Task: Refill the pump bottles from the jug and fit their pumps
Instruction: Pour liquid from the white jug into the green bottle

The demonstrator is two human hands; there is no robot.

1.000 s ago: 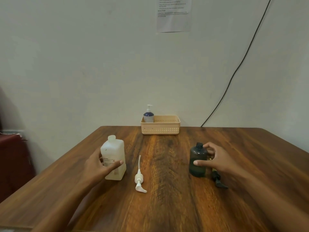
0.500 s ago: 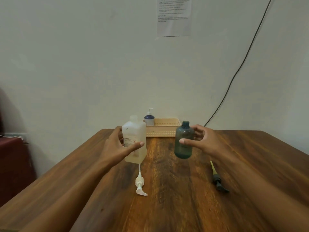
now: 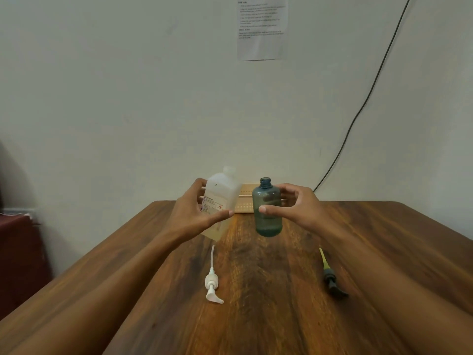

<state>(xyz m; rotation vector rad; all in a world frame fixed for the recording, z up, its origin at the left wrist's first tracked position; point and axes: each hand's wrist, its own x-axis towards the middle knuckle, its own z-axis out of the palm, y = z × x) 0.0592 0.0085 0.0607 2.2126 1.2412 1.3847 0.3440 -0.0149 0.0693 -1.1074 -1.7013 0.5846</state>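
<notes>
Jug (image 3: pixel 222 201) tilted, yellowish liquid, bottle (image 3: pixel 267 208) open

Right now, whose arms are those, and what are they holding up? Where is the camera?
The camera sits on a person's head and looks forward and down, so you see that person's own two bare arms. There is only this one view. The left hand holds a white jug, tipped toward the blue bottle in the right hand. Both are lifted above the wooden table. The bottle's mouth is open, with no pump on it. Two loose pumps lie on the table: a white pump and a dark pump. Behind the hands, a tan basket sits by the wall.
</notes>
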